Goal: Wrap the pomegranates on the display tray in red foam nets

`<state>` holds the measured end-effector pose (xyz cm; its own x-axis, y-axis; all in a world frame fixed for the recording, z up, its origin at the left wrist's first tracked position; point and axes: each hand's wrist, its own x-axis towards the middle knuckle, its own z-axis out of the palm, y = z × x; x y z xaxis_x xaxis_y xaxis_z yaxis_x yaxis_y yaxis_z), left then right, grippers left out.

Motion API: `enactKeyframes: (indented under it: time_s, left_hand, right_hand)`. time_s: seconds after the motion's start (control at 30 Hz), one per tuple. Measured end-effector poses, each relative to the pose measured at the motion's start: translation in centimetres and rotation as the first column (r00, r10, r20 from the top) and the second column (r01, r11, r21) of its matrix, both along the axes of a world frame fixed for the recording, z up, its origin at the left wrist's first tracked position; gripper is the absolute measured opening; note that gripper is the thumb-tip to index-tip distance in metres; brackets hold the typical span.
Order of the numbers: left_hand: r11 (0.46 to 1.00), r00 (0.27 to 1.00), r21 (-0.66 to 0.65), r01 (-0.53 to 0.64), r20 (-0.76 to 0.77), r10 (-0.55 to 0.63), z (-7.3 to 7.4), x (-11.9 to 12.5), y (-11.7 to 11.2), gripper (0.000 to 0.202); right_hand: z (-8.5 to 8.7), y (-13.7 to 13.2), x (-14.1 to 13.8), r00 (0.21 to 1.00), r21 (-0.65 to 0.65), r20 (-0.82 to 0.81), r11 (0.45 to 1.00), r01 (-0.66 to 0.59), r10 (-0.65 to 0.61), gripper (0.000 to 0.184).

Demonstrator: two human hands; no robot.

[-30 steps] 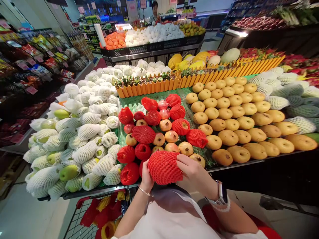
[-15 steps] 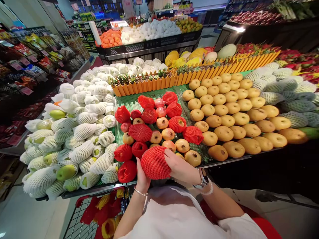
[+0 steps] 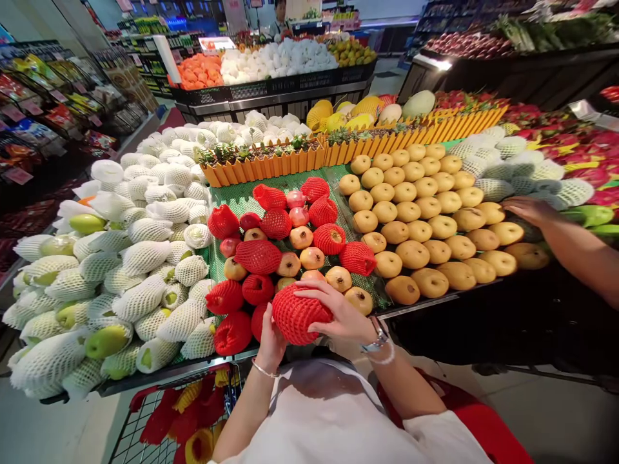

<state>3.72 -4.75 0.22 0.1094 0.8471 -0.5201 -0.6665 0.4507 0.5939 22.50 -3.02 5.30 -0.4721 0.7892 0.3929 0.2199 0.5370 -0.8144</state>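
Observation:
Both of my hands hold a fruit wrapped in a red foam net at the near edge of a fruit stand. My left hand cups it from below on the left, fingers closed on it. My right hand lies over its top and right side, with a watch on the wrist. Just behind it lie pomegranates, some bare and some in red foam nets, on a green mat.
Fruit in white foam nets is piled to the left, brown pears to the right. Another person's hand reaches onto the pears from the right. A shopping cart with red and yellow nets stands below left.
My right hand slid from the side of the netted fruit onto its top. Another person's arm came in from the right over the pears. The view shifted slightly left.

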Motion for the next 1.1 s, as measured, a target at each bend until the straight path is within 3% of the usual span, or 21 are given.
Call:
enactKeyframes:
  time_s: [0.17,0.23,0.3,0.37,0.47,0.6,0.67,0.77,0.83,0.97,1.1]
  left_hand:
    - [0.990,0.992,0.071,0.125,-0.018,-0.124,-1.3,0.8,-0.7,0.071]
    - [0.992,0.993,0.053,0.117,-0.017,-0.116,-1.6,1.5,-0.8,0.073]
    - [0.997,0.997,0.016,0.073,-0.005,-0.073,-1.6,2.3,-0.8,0.074]
    - [0.999,1.000,0.032,0.012,-0.014,-0.011,-1.2,2.8,-0.5,0.073]
    - [0.987,0.995,0.147,-0.059,-0.073,0.070,0.1,3.2,0.2,0.074]
    - [0.962,0.987,0.271,-0.030,-0.144,0.071,1.5,4.1,0.8,0.076]
    - [0.954,0.987,0.300,0.000,-0.154,0.048,1.5,4.9,0.7,0.075]
    - [0.956,0.987,0.286,0.058,-0.160,-0.012,0.9,6.0,0.4,0.072]
    - [0.954,0.976,0.278,0.113,-0.209,-0.055,0.7,6.4,0.2,0.066]
    - [0.897,0.938,0.391,0.206,-0.340,-0.068,1.6,5.4,0.5,0.052]
    - [0.871,0.853,0.405,0.276,-0.522,-0.028,2.9,2.9,1.8,0.028]
  right_hand:
    - [0.1,-0.4,-1.2,0.999,-0.006,0.007,0.999,0.048,-0.048,0.031]
    - [0.2,-0.5,-1.1,0.996,-0.049,0.055,0.997,0.066,-0.063,0.040]
    - [-0.2,-0.6,-0.8,0.993,-0.111,-0.049,0.988,0.106,-0.112,0.056]
    - [-1.5,-0.7,-0.9,0.905,-0.179,-0.337,0.961,0.211,-0.261,0.065]
    - [-5.1,-1.5,-1.8,0.651,-0.332,-0.612,0.893,0.304,-0.449,0.079]
    - [-9.8,-3.0,-4.3,0.673,-0.540,-0.514,0.810,0.229,-0.532,0.121]
    - [-10.7,-3.4,-5.1,0.610,-0.607,-0.533,0.767,0.207,-0.587,0.130]
    - [-10.3,-3.2,-5.3,0.456,-0.667,-0.603,0.727,0.161,-0.655,0.130]
    - [-9.5,-2.7,-4.9,0.396,-0.718,-0.601,0.687,0.112,-0.694,0.120]
    - [-8.4,-1.3,-3.8,0.382,-0.782,-0.563,0.622,0.041,-0.733,0.097]
    - [-8.5,0.0,-2.6,0.322,-0.808,-0.516,0.576,0.124,-0.794,0.088]
